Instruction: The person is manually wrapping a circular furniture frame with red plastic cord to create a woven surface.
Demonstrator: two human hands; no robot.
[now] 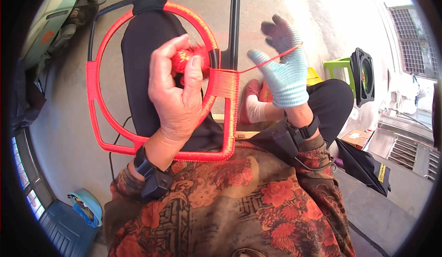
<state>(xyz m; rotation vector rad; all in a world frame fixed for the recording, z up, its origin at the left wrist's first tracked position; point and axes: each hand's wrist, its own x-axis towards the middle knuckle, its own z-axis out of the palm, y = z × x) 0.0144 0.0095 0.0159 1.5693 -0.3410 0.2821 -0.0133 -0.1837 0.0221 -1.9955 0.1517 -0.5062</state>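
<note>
A black frame (235,22) with an inner ring rests over my lap, much of it wrapped in shiny red cord (224,84). My bare left hand (172,79) reaches inside the ring, its fingers curled around a bundle of red cord (183,60). Beside the hand a short stretch of the ring shows bare black. From the wrapped joint on the right side, a taut red strand (262,65) runs up to my right hand (285,61). That hand wears a light blue knitted glove with dark fingertips. Its fingers are spread, and the strand crosses the palm to the outer edge.
At the right, a similar dark frame (363,77) leans against a green stool (338,64). A black bag (363,165) lies below it near a cardboard box (357,138). A light blue container (87,206) stands at lower left; a vehicle (60,13) occupies the upper left.
</note>
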